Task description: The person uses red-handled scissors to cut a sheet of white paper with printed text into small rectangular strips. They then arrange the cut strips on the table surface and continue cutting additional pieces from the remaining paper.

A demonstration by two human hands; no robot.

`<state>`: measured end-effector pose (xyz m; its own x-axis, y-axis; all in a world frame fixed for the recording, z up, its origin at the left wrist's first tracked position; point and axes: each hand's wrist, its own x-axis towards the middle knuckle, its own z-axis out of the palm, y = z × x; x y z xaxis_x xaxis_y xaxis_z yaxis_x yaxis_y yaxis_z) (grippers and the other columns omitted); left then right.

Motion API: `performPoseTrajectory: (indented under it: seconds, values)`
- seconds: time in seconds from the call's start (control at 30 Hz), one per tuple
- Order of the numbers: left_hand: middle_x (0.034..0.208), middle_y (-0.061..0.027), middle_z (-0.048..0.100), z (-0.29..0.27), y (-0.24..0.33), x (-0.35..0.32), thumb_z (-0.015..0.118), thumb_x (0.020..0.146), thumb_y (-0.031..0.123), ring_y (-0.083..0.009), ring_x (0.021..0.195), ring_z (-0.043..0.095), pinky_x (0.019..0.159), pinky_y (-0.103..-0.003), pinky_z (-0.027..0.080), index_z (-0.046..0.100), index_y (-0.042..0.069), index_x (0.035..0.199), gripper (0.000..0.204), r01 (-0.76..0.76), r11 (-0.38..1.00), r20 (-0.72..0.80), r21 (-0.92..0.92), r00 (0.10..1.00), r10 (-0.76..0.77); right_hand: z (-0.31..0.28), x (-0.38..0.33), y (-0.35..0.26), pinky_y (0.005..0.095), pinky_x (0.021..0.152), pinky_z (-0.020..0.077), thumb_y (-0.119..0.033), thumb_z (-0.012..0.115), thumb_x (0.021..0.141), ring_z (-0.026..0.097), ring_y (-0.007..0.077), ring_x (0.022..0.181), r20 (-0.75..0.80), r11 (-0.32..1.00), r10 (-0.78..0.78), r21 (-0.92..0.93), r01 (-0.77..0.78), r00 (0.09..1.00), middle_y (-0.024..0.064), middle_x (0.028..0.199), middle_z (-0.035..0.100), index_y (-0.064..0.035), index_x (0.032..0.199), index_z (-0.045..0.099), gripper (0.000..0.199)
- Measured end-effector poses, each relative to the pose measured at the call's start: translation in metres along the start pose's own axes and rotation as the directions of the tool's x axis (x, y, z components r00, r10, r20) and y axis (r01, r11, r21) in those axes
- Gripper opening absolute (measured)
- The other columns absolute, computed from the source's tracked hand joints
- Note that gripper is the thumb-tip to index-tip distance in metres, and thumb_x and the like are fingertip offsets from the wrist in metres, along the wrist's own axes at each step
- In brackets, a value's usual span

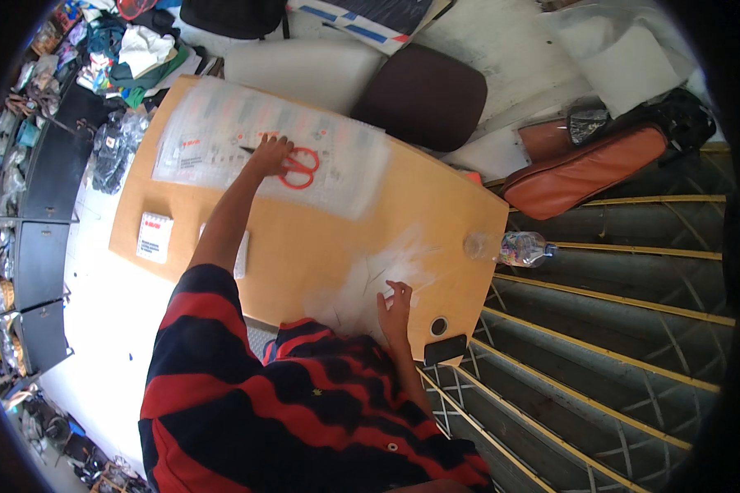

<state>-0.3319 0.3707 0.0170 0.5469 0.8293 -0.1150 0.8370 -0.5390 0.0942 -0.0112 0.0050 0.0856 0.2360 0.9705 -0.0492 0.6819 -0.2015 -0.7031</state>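
Scissors: one pair, orange-red loops and a dark blade tip, lying on the printed plastic sheeting at the far side of the tabletop; the scissors [301,169] likely feel light but rigid, best taken by the two loops, clear of the point.
Left hand: stretched forward, fingers bent over the middle of the scissors, loops showing to its right and the tip to its left; whether the left hand [273,154] grips or merely rests there, I cannot tell.
Right hand: low near the close edge, half open with fingers loosely curved; the right hand [395,306] is beside the clear film scraps, and any contact with them is unclear.
Printed plastic sheeting: one spread, its layers uncountable; the printed plastic sheeting [358,168] looks thin, limp and slippery, so a corner or edge should be the easiest hold.
Clear film scraps: a loose patch, too blended to count; the clear film scraps [378,267] would probably weigh almost nothing and slide readily.
White printed packs: two, one [154,237] in full view at left, the other partly behind the left forearm.
Tabletop: one, wood-coloured [304,275], with one round hole [439,326].
Right end: one plastic bottle [524,249] and one black phone [445,350].
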Motion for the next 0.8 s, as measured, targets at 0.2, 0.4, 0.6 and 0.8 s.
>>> performPoseTrajectory:
  seconds: [0.2,0.4,0.6,0.8]
  values:
    - [0.108,-0.0132,0.056,-0.047,0.041,-0.03,0.075,0.058,0.021,-0.0333,0.09,0.061,0.082,-0.041,0.05,0.05,0.005,0.113,0.063,-0.137,0.973,-0.109,-0.188,0.987,0.118,-0.005,-0.013,-0.004,0.0327,0.071,0.0482,-0.012,0.06,0.087,0.058,0.0199,0.078,0.017,0.964,0.131,0.231,-0.131,0.991,0.0136,0.109,0.055,-0.0041,0.115,0.056,0.029]
    - [0.108,-0.0116,0.056,-0.095,0.151,-0.091,0.076,0.063,0.026,-0.0292,0.098,0.057,0.086,-0.044,0.046,0.051,0.007,0.121,0.065,-0.734,0.621,-0.379,-0.274,0.676,0.631,-0.019,0.018,-0.062,0.0319,0.068,0.0483,-0.027,0.055,0.094,0.059,0.0177,0.082,0.676,0.087,0.09,0.727,-0.682,0.732,0.0096,0.101,0.063,-0.0046,0.114,0.056,0.03]
    - [0.116,-0.0122,0.055,-0.113,0.213,-0.122,0.076,0.068,0.032,-0.0284,0.11,0.053,0.089,-0.045,0.043,0.05,0.01,0.124,0.066,-0.859,0.51,-0.33,-0.038,0.492,0.805,-0.003,0.006,-0.074,0.0281,0.067,0.0472,-0.028,0.061,0.09,0.057,0.0141,0.077,0.719,0.294,0.074,0.646,-0.704,0.691,0.0053,0.088,0.06,-0.0024,0.104,0.056,0.029]
    - [0.12,-0.0108,0.053,-0.069,0.112,-0.05,0.074,0.071,0.026,-0.0293,0.113,0.05,0.091,-0.047,0.038,0.053,0.012,0.118,0.054,-0.419,0.839,-0.554,-0.347,0.814,0.177,-0.01,-0.018,-0.05,0.0266,0.064,0.0466,-0.015,0.066,0.086,0.056,0.0123,0.073,0.643,0.514,0.059,0.636,-0.575,0.764,0.0058,0.089,0.061,-0.0048,0.104,0.054,0.024]
